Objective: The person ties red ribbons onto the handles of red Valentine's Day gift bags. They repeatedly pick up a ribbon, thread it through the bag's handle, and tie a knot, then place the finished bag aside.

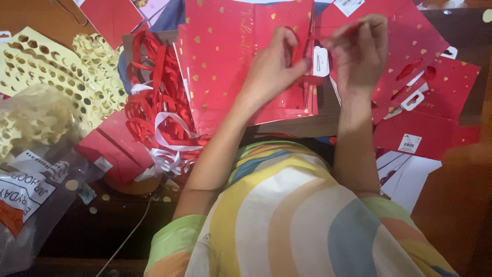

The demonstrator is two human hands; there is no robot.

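Observation:
A red paper gift bag (pixel 225 56) with small gold hearts lies flat on the table in front of me. My left hand (pixel 277 64) rests on its right edge and pinches a thin red ribbon (pixel 300 48) there. My right hand (pixel 361 46) is just to the right, fingers bent, pinching the same red ribbon near the bag's top. More flat red bags (pixel 425 77) with gold hearts lie under and to the right of my right hand.
A tangle of red and white ribbons (pixel 159 118) lies left of the bag. Yellow punched paper sheets (pixel 46 66) and clear plastic bags (pixel 31 195) fill the left side. A folded red bag (pixel 113 149) sits near the ribbons. White paper (pixel 410 179) lies at right.

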